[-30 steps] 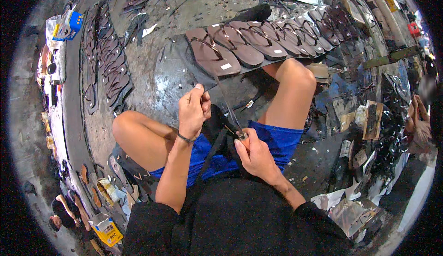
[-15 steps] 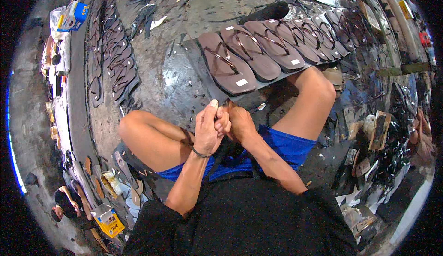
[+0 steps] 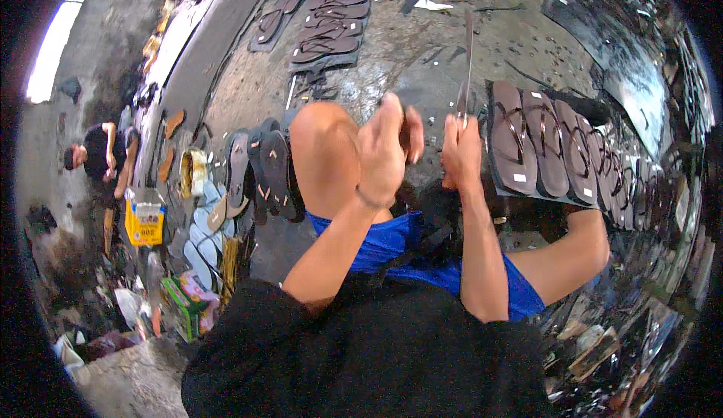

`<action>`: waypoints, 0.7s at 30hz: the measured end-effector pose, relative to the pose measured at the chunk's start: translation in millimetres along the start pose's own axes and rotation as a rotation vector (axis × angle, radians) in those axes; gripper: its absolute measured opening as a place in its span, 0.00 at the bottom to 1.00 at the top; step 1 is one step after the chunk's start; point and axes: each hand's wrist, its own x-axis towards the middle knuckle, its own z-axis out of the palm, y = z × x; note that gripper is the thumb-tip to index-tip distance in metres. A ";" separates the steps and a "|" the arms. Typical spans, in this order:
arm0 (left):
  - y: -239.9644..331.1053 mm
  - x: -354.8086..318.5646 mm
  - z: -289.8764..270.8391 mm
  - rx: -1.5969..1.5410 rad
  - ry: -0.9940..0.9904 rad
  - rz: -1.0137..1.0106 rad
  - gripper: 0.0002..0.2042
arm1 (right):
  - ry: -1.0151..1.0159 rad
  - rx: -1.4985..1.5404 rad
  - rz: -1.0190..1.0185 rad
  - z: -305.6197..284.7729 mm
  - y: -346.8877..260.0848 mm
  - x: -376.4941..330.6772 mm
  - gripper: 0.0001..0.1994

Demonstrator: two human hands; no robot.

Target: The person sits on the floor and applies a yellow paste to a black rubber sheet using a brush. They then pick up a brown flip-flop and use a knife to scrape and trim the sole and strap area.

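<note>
My right hand (image 3: 461, 153) is closed round the lower end of a long thin metal tool (image 3: 468, 64) that points straight up over the wet floor. My left hand (image 3: 388, 151) hovers just left of it, above my raised left knee (image 3: 324, 154), with its fingers curled; whether anything sits in them is hidden. A row of brown flip-flops (image 3: 531, 147) lies on a dark sheet directly right of my right hand. I am seated in blue shorts (image 3: 392, 245) with both knees bent.
More dark flip-flops (image 3: 331, 34) lie in rows at the top. Dark sandals (image 3: 263, 166), pale blue soles (image 3: 199, 230), a tin can (image 3: 194, 173), a yellow box (image 3: 144, 222) and a green packet (image 3: 184, 305) crowd the left. Another person (image 3: 94, 162) crouches far left.
The view has swung left and tilted. My hands, which were together in my lap, have risen and parted, and my right hand now holds the thin tool upright.
</note>
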 end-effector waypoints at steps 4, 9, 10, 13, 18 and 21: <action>-91.7 30.3 19.5 0.025 0.162 -0.287 0.28 | 0.021 0.087 -0.033 -41.2 -20.9 -85.7 0.12; -144.9 1.4 83.2 -0.819 -0.585 -0.932 0.27 | 0.170 0.328 0.113 -104.6 -31.4 -167.5 0.08; -122.4 1.9 99.3 -0.726 -0.500 -0.845 0.25 | 0.209 0.305 0.135 -114.4 -25.1 -178.8 0.08; -94.1 12.6 124.3 -0.468 -0.471 -0.744 0.20 | 0.328 0.252 0.216 -130.4 -2.6 -209.0 0.12; -68.2 31.6 142.6 -0.344 -0.441 -0.643 0.09 | 0.321 0.177 0.253 -133.2 -8.7 -221.6 0.14; -42.1 13.8 127.5 -0.303 -0.368 -0.602 0.08 | 0.311 0.124 0.265 -142.7 -15.4 -226.5 0.16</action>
